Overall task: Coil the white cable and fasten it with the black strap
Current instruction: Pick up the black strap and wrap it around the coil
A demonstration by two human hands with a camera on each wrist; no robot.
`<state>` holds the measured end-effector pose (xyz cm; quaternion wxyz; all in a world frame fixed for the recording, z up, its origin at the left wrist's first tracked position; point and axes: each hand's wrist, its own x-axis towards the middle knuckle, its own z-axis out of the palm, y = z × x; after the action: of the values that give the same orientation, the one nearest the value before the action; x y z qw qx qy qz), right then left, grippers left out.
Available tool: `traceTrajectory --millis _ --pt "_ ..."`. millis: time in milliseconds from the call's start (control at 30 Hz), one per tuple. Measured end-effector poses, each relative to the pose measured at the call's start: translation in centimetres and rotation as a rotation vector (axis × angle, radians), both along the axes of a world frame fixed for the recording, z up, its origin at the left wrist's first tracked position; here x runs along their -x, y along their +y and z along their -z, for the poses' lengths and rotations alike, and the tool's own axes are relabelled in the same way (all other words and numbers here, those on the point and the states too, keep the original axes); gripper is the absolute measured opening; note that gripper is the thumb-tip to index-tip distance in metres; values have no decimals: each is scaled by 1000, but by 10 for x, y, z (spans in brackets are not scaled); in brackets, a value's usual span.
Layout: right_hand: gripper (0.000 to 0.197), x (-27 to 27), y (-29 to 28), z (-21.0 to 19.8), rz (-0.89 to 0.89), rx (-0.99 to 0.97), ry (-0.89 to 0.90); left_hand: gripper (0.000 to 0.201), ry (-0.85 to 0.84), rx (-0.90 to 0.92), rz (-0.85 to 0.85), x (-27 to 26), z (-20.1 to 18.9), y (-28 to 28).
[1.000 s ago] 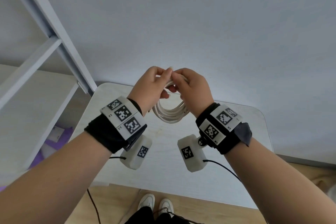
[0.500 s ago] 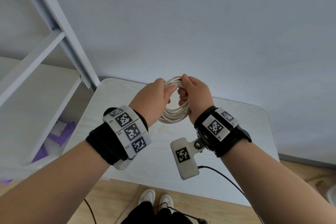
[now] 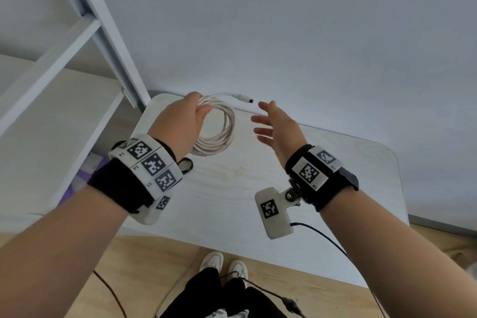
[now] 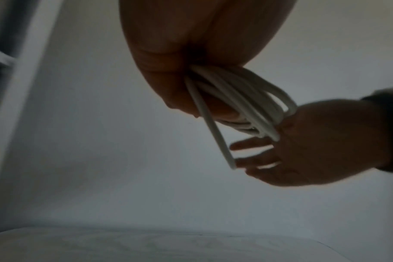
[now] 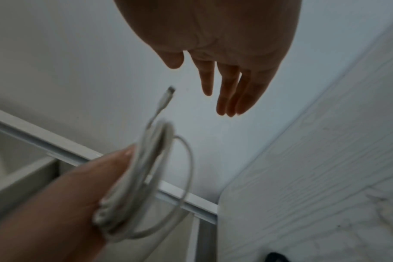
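The white cable [image 3: 219, 131] is wound into a round coil of several loops, held up above the table. My left hand [image 3: 185, 116] grips the coil's left side, fingers curled round the bundle [image 4: 236, 99]. One plug end [image 3: 244, 98] sticks out to the right from the coil's top. My right hand [image 3: 271, 121] hovers just right of the coil, fingers straight and spread [image 5: 231, 88], touching nothing. The black strap [image 3: 186, 165] lies on the table as a small loop, partly hidden behind my left wrist.
A small white table [image 3: 335, 188] stands against a pale wall [image 3: 284, 33]. A white shelf frame [image 3: 98, 28] rises at the left. Black wires [image 3: 333, 242] trail from the wrist cameras toward the wooden floor [image 3: 144, 266], where the person's shoes [image 3: 224, 263] show.
My right hand has let go of the coil and moved off to the right, fingers opening. The left hand keeps the coil alone, and a plug end now juts free.
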<state>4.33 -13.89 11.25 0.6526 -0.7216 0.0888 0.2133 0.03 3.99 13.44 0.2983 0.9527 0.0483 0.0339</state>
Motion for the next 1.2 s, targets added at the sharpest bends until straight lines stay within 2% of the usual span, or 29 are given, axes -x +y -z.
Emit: traceTrajectory --millis 133,233,333,433,700,867,1000,1067,1133,1200 --pt "39 -6 6 40 -112 282 -83 34 2 -12 -121 8 4 33" --pt "39 -2 14 73 -329 559 -208 32 22 -17 -184 17 16 56" --pt "42 6 33 101 -581 747 -300 33 43 -6 -237 27 28 71" --pt "42 13 59 118 -766 817 -398 31 43 0 -256 36 36 78" --pt "38 12 122 154 -1020 932 -701 32 117 42 -301 57 58 92" --pt "23 13 139 173 -1022 960 -712 32 150 35 -310 64 64 98" --pt "21 11 144 180 -1045 957 -576 31 152 38 -309 66 65 101" --pt "31 8 145 175 -1039 936 -478 31 156 41 -305 66 66 101" --pt "32 4 143 169 -964 860 -413 30 161 42 -304 66 67 101" --pt "21 0 135 162 -772 709 -354 30 162 42 -305 66 68 101"
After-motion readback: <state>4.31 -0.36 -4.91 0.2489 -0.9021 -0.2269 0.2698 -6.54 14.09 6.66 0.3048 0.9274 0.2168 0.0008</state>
